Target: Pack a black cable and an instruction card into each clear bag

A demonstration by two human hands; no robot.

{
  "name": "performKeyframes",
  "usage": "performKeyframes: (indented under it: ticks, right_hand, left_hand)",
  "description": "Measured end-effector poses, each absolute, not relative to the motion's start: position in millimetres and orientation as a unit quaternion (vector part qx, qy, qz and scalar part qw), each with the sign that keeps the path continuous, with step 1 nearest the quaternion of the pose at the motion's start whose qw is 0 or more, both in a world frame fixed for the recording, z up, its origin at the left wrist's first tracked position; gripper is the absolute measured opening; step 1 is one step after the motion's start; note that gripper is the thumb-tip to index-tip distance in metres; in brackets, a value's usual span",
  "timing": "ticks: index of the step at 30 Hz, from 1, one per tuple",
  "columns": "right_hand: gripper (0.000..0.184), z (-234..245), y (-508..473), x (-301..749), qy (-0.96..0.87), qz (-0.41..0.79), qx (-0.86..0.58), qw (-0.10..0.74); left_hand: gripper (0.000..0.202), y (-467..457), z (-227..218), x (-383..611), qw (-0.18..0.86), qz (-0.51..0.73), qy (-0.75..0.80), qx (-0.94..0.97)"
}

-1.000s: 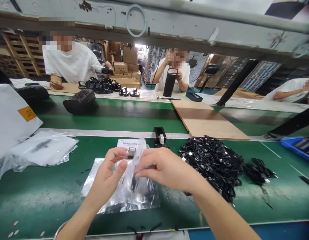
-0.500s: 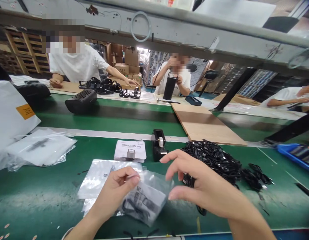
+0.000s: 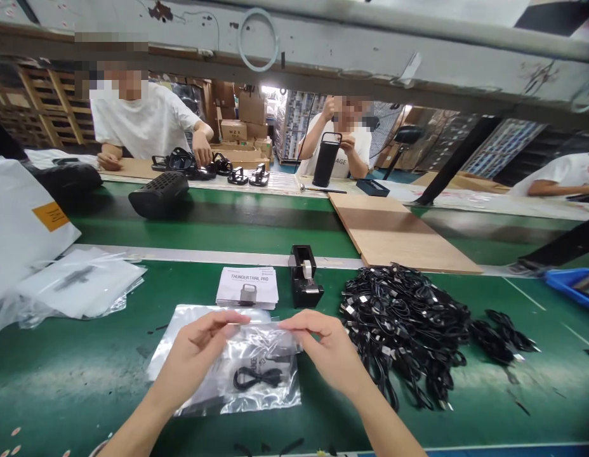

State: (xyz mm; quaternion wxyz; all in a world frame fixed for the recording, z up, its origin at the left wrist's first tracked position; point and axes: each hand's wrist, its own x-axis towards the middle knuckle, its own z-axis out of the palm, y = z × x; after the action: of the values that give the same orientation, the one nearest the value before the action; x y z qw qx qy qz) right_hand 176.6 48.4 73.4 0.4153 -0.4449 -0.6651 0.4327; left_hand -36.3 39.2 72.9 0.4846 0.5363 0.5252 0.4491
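My left hand (image 3: 194,355) and my right hand (image 3: 325,349) both pinch the top edge of a clear plastic bag (image 3: 261,365), one at each corner. A coiled black cable (image 3: 257,378) lies inside the bag. The bag hangs just above a stack of empty clear bags (image 3: 180,346) on the green bench (image 3: 85,381). A stack of white booklets (image 3: 247,287) lies just beyond my hands, and a black tape dispenser (image 3: 303,276) stands to its right. A large heap of black cables (image 3: 403,324) lies to the right of my right hand.
White bagged items (image 3: 80,282) and a big white bag (image 3: 18,222) lie at the left. A wooden board (image 3: 394,231) spans the conveyor. A black speaker (image 3: 156,193) lies on the belt. Three other people work across the line. A blue tray (image 3: 573,282) sits at the right.
My right hand came back from the cable heap and took hold of the bag's top right corner. The bag, held by the left hand alone, is now stretched flat between both hands.
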Motion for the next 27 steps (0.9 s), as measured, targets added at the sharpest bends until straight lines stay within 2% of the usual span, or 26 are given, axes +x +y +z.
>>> performKeyframes:
  ticks: [2,4,8,10,12,16,21,24,27]
  right_hand:
    - [0.036,71.7,47.1,177.8,-0.675,0.420,-0.431,0.426]
    - [0.041,69.5,45.2,177.4,-0.690,0.409,-0.419,0.426]
    - [0.034,68.9,49.1,179.8,-0.708,0.352,-0.435,0.432]
    - [0.027,70.2,59.6,185.4,-0.653,0.281,-0.531,0.462]
    - [0.027,70.8,75.3,193.1,-0.574,0.238,-0.632,0.463]
    - [0.024,66.7,105.8,204.2,-0.530,0.309,-0.665,0.425]
    - [0.026,56.8,104.8,199.0,-0.494,0.418,-0.614,0.452]
    - [0.026,49.6,88.1,193.3,-0.483,0.441,-0.580,0.486]
    - [0.023,38.0,76.5,191.1,-0.500,0.411,-0.581,0.494]
  left_hand:
    - [0.041,38.8,74.8,-33.5,0.534,0.481,0.508,0.475]
    - [0.047,38.3,74.4,-27.6,0.543,0.463,0.521,0.468]
    - [0.031,37.7,67.4,-17.7,0.488,0.328,0.574,0.569]
    - [0.032,37.0,63.2,-15.5,0.464,0.330,0.580,0.583]
    - [0.030,35.9,59.8,-13.7,0.440,0.362,0.589,0.573]
    - [0.028,34.5,54.4,-10.3,0.422,0.403,0.601,0.546]
    - [0.028,36.2,48.4,-9.9,0.460,0.403,0.589,0.528]
    - [0.026,37.4,46.8,-8.8,0.472,0.413,0.581,0.518]
    - [0.026,38.2,45.8,-5.3,0.473,0.431,0.580,0.504]
